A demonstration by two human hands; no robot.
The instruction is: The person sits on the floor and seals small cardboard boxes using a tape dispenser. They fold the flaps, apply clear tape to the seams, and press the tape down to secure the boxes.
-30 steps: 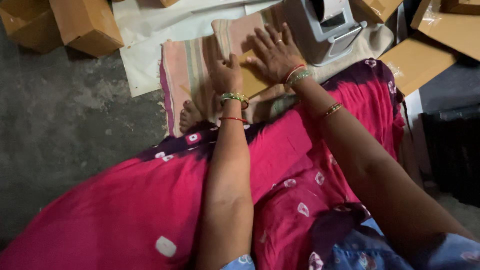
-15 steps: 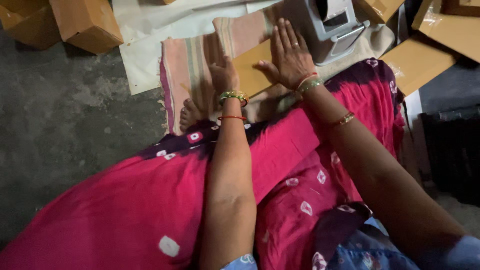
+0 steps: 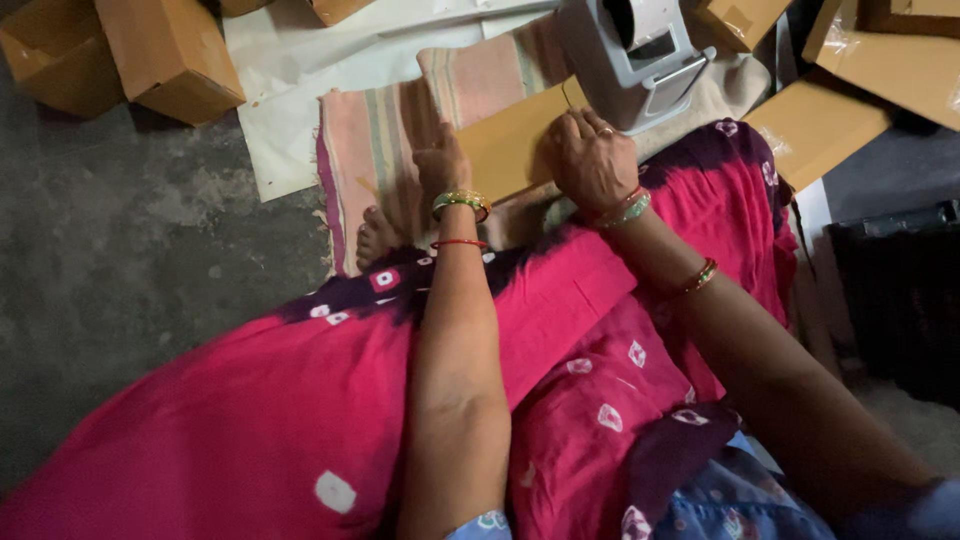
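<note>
Head view: one flat brown cardboard piece (image 3: 505, 150) lies on a striped mat (image 3: 375, 150) on the grey floor (image 3: 120, 270), just near of a grey tape dispenser (image 3: 635, 55). Piece is plain tan, unprinted, lying at a slant; its near edge is hidden behind the wrists. Left hand (image 3: 440, 165) rests on its left end, fingers together and curled down onto the surface. Right hand (image 3: 590, 155) presses its right end, fingers bent and bunched; what they pinch, cannot tell. Bangles on both wrists. Two brown boxes (image 3: 170, 55) far left, further flat cardboard sheets (image 3: 815, 125) far right. One bare foot (image 3: 375, 235) on the mat. Pink spotted garment (image 3: 300, 400) fills the near field.
</note>
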